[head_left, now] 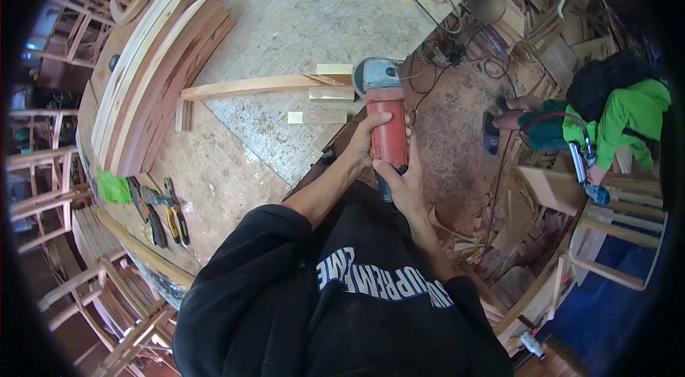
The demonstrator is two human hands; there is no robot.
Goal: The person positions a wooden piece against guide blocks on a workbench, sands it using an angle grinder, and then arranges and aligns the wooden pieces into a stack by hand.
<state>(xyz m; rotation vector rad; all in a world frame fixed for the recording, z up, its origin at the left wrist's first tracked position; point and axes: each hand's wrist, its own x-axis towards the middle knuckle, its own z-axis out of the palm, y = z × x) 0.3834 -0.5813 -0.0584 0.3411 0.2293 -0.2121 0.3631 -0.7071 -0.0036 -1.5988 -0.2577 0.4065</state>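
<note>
On the workbench [264, 27] lies a long wooden strip [257, 86], the red grinder [389, 131] at its right end. The left hand [364, 137] curls round the grinder's body, thumb across it; the right hand [408, 181] clasps it lower, fingers wrapped.

Left hand [362, 140]: wrapped round the red body of the angle grinder [387, 131], thumb on top.
Right hand [405, 181]: gripping lower, near the dark rear end.
Grinder head [382, 73]: at the tip of the curved wooden strip [250, 86], contact hard to tell from above.
Small blocks [331, 94]: beside that tip, on the worktop [300, 27].
Curved boards [153, 67]: stacked at the worktop's left.
Yellow-handled pliers [176, 223]: lying near the stack.
Co-worker [631, 116]: at far right, in green, holding a tool [596, 194] at a wooden frame [621, 231].
</note>
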